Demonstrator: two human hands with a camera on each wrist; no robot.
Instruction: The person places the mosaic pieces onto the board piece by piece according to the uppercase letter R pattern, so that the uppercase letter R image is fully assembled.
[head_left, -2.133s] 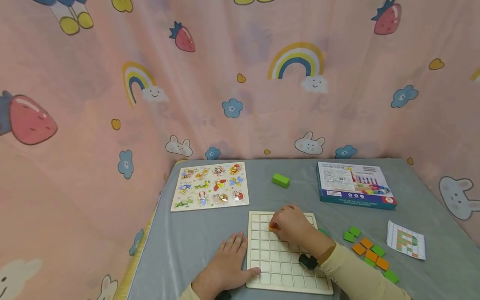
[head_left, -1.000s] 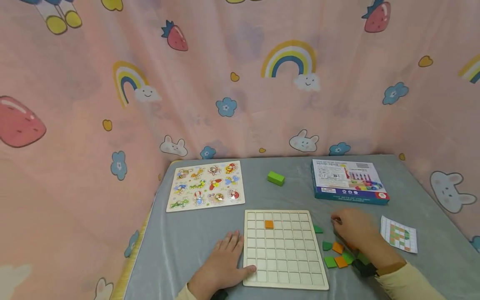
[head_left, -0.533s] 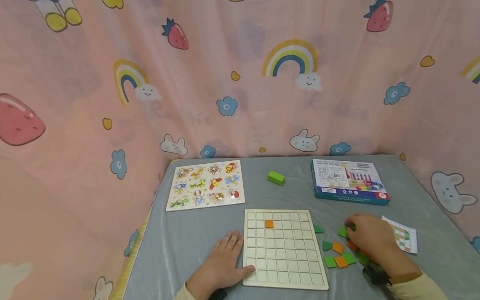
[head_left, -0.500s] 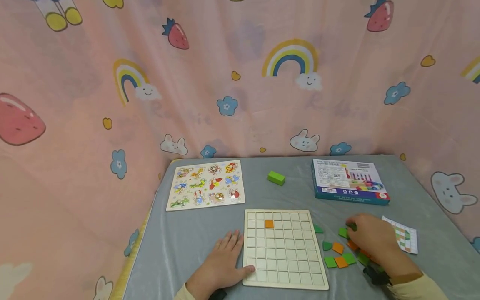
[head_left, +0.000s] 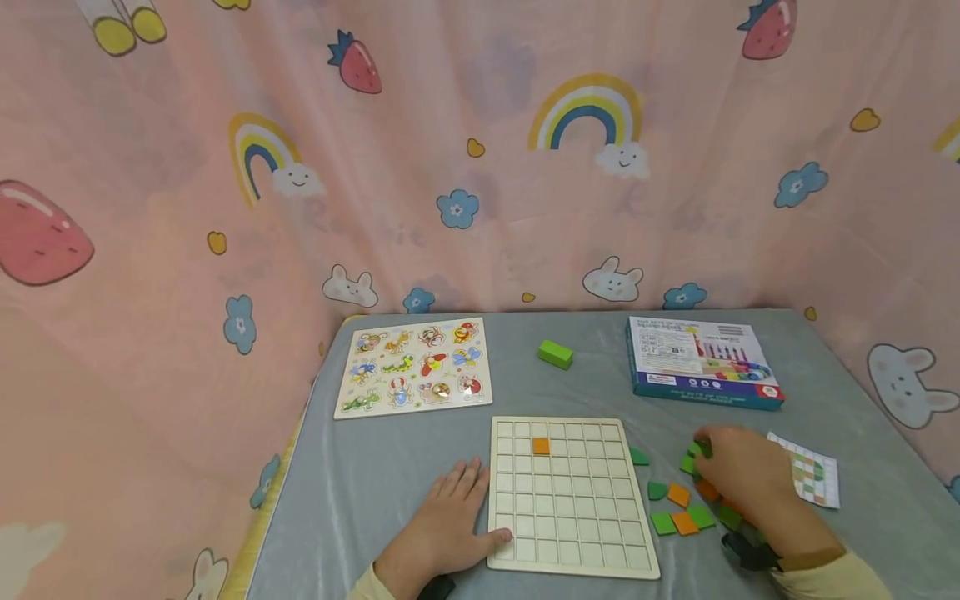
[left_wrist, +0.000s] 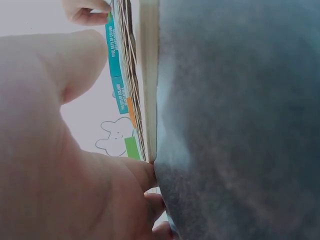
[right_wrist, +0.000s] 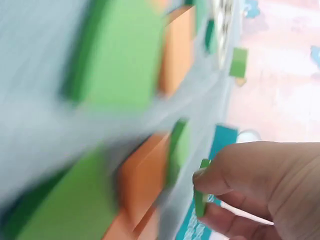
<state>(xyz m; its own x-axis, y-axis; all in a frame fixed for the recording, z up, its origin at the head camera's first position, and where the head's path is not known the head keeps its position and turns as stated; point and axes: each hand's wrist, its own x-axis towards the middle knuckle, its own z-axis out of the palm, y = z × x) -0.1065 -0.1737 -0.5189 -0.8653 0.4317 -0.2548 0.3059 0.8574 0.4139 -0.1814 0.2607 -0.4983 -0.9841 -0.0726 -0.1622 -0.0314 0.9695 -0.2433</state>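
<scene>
A pale wooden grid board (head_left: pixel 567 507) lies flat on the grey cloth, with one orange square tile (head_left: pixel 541 447) set in its second row. My left hand (head_left: pixel 448 527) rests at the board's left edge, fingers straight on the cloth and thumb lying over the rim. To the right of the board, my right hand (head_left: pixel 750 468) pinches a green tile (right_wrist: pixel 200 199) between thumb and fingers, as the right wrist view shows. Loose green tiles (head_left: pixel 663 523) and orange tiles (head_left: pixel 678 494) lie around and under that hand, partly hidden by it.
A printed pattern card (head_left: pixel 823 479) lies right of my right hand. Behind are an insect puzzle board (head_left: pixel 414 367), a green block (head_left: pixel 555 354) and a flat box (head_left: pixel 705 360). A pink curtain (head_left: pixel 390 167) hangs beyond the table.
My right hand let go of the orange tile on the board, moved right to the loose tiles and took hold of a green tile. The left hand stays at the board's edge.
</scene>
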